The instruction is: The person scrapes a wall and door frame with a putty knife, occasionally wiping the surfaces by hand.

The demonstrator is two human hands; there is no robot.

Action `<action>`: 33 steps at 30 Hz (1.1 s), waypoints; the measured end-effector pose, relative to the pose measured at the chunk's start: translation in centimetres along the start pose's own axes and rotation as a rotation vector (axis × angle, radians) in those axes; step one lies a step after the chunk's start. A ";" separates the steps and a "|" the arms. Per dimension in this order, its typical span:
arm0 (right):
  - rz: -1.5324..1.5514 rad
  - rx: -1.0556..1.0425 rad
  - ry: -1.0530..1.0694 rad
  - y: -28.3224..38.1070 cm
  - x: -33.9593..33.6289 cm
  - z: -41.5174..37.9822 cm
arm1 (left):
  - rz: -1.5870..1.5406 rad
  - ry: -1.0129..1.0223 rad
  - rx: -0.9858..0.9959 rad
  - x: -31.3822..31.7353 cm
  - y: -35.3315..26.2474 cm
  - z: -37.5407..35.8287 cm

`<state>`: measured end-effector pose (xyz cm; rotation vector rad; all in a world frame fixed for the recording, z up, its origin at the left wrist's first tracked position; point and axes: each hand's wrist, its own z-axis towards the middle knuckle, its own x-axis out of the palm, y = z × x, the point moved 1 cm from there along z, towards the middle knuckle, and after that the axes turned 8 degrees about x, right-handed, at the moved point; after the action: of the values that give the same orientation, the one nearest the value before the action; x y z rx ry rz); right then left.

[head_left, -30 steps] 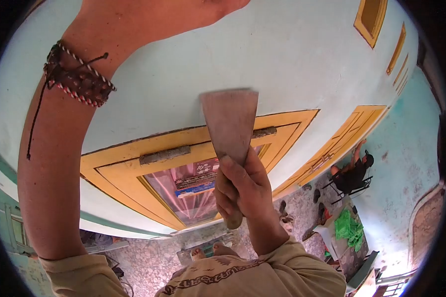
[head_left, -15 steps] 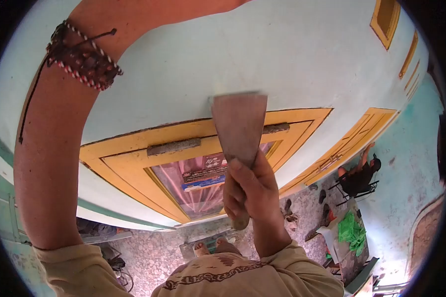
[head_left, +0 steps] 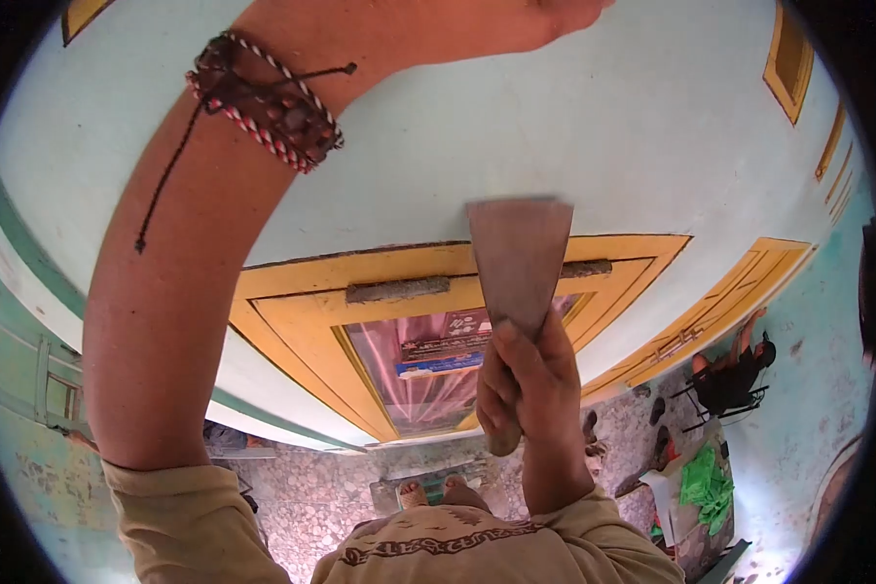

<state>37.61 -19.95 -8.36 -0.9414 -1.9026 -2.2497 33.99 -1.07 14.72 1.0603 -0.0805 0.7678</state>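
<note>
Right hand (head_left: 543, 380) clamped round scraper (head_left: 523, 268), whose edge shows against wall (head_left: 428, 165) above yellow frame (head_left: 399, 265), contact unclear; left hand (head_left: 526, 24) apart, cropped, can't tell its grip; tilted corner could gouge wall; overhead reach could cost balance.

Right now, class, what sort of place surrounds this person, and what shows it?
Probably part of a home, though whether room or porch is unclear: a pink curtain within a yellow frame, a pale painted wall and a stone-patterned floor.
</note>
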 end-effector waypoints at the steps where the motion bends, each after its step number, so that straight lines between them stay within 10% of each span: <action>1: 0.005 0.013 -0.003 -0.4 -0.3 -0.2 | -0.006 -0.042 0.004 0.2 -0.1 -0.1; 13: 0.022 -0.023 0.042 -0.3 0.3 0.1 | -0.083 -0.078 0.012 -0.1 0.5 0.3; 18: 0.027 -0.024 0.060 1.1 1.0 1.0 | -0.942 0.197 -0.344 -5.6 1.5 2.8; 22: 0.021 -0.019 0.083 0.4 0.1 0.5 | -0.393 0.043 -0.100 -1.8 0.6 1.0; 27: 0.033 -0.101 0.111 3.1 1.9 2.2 | -0.637 0.054 -0.250 -3.0 0.3 1.6; 33: 0.019 -0.120 0.137 2.3 1.9 1.9 | -0.165 0.018 -0.124 -1.8 0.6 1.1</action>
<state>37.79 -18.12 -5.27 -0.7912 -1.7133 -2.3723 32.56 -2.78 15.03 0.9301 -0.0244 0.6154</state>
